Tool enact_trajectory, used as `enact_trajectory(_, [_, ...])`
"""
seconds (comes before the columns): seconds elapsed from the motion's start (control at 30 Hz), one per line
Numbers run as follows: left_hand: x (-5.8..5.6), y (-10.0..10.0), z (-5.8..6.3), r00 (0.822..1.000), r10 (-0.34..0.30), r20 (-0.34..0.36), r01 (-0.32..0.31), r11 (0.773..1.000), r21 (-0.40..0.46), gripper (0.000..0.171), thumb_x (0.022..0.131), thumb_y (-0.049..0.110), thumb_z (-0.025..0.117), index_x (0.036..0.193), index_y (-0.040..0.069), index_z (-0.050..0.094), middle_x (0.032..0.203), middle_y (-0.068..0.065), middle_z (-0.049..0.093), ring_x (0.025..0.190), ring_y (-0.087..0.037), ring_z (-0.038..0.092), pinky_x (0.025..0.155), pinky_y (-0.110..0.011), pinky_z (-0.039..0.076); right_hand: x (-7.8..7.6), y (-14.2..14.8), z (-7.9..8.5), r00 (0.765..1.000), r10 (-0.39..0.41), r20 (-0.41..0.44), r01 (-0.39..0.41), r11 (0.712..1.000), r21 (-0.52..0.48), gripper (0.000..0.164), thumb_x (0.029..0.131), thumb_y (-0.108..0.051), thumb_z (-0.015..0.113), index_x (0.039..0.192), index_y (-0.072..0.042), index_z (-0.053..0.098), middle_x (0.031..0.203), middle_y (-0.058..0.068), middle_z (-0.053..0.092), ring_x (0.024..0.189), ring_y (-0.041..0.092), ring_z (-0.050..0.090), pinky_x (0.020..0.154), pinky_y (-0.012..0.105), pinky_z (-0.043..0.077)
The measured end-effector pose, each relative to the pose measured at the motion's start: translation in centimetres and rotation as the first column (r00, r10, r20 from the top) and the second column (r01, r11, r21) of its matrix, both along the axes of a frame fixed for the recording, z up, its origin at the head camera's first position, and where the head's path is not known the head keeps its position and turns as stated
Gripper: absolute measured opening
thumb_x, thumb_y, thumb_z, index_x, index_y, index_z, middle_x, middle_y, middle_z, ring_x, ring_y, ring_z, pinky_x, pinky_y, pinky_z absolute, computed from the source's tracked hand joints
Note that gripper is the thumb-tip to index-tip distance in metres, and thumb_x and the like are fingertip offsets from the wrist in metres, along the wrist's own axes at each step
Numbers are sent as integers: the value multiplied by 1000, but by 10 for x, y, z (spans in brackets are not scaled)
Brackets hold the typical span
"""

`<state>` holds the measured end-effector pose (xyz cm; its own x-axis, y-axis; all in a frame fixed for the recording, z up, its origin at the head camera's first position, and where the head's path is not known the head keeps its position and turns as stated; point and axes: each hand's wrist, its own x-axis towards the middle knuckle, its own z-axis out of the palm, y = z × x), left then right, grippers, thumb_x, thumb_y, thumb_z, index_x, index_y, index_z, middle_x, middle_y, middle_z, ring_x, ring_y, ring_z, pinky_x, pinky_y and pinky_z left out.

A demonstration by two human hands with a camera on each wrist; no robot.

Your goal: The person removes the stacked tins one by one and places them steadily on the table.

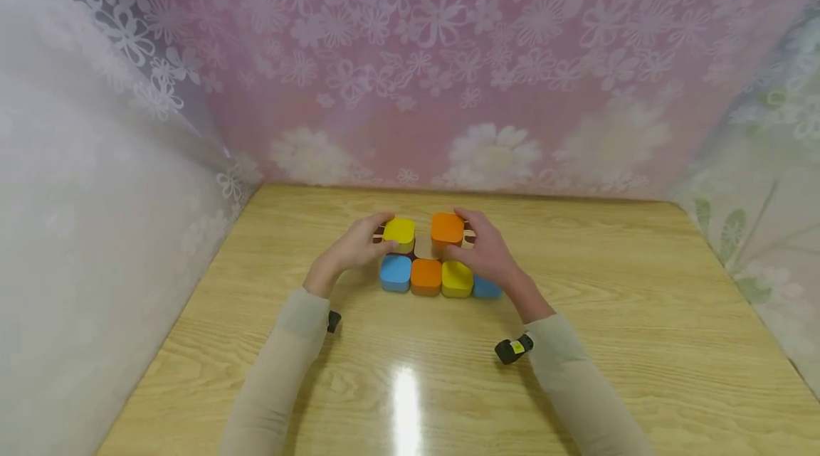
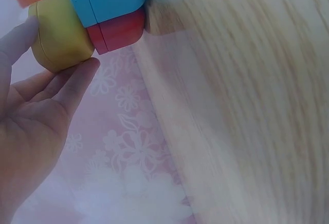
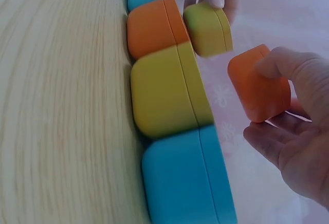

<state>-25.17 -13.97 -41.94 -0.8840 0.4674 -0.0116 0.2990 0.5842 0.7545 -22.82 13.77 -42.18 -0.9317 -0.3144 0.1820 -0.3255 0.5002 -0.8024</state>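
Observation:
My left hand (image 1: 352,246) grips a rounded yellow block (image 1: 400,232) between thumb and fingers. In my right hand (image 1: 487,250) is an orange block (image 1: 447,227), pinched by thumb and fingertips and, in the right wrist view, apart from the row. Nearer to me stands a row on the table: a blue block (image 1: 396,271), another orange block (image 1: 426,275), a second yellow block (image 1: 457,278) and, partly hidden by my right hand, another blue block (image 1: 487,288). A red block (image 2: 121,31) adjoins the blue one in the left wrist view, beside the held yellow block.
The blocks stand on a wood-grain table (image 1: 403,342), towards its back edge. A pink flowered curtain (image 1: 410,86) hangs behind it, and pale cloth walls (image 1: 96,228) close off the sides. A black wrist camera (image 1: 514,349) sits at the right cuff.

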Motion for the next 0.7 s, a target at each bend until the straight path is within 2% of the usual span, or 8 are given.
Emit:
enact_trajectory(0.13, [2, -1, -2, 1000, 1, -1, -1, 1000, 8, 64, 99, 20, 64, 152, -1, 34, 152, -17, 42, 130, -32, 51, 106, -43, 47, 1, 8, -5, 1000, -15, 28, 15, 1000, -17, 75, 88, -21, 76, 150, -3, 37, 144, 16, 42, 126, 36, 48, 104, 53, 46])
enact_trajectory(0.27, [3, -1, -3, 1000, 1, 0, -1, 1000, 6, 64, 99, 20, 64, 152, 0, 34, 151, -17, 42, 130, -32, 51, 106, -43, 47, 1, 14, -10, 998, -24, 57, 26, 999, -32, 72, 88, -15, 75, 148, 1, 37, 143, 17, 42, 125, 37, 48, 105, 53, 46])
enact_trajectory(0.5, [3, 0, -4, 1000, 4, 0, -4, 1000, -3, 64, 99, 21, 63, 152, 1, 34, 152, -17, 42, 131, -31, 51, 106, -43, 46, -5, 22, -15, 998, -21, 64, 22, 1000, -8, 70, 88, -10, 74, 146, 3, 37, 142, 20, 43, 125, 38, 48, 103, 53, 47])
enact_trajectory(0.7, [0, 0, -2, 1000, -1, -27, 1, 1000, -2, 64, 99, 21, 63, 152, 0, 34, 152, -18, 41, 131, -33, 50, 106, -43, 46, -9, 25, -17, 997, -24, 78, 23, 999, 23, 68, 88, -6, 72, 145, 3, 36, 142, 21, 43, 125, 39, 48, 104, 54, 46])
